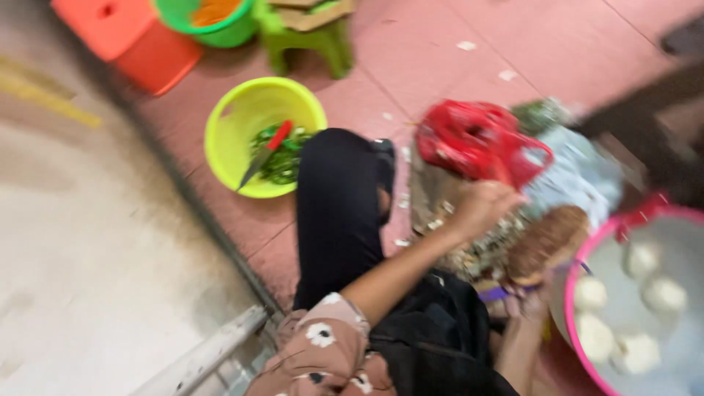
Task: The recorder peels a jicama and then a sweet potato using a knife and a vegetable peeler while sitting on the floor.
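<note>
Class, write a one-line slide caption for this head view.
Left hand at a red bag; right hand beside a pink basin.

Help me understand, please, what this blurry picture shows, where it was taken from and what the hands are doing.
There is no machine here: a camera worn on a person's head looks down at their own lap and two bare hands, and the picture is blurred by motion. The person sits low over a red tiled floor. The left hand reaches out to a red plastic bag; whether it has a grip on it is unclear. The right hand is at a brown rough round thing, with a purple-handled tool beside it. To the right stands a pink basin with white peeled pieces in it. Further away, a yellow-green bowl holds green vegetables and a red-handled knife.
</note>
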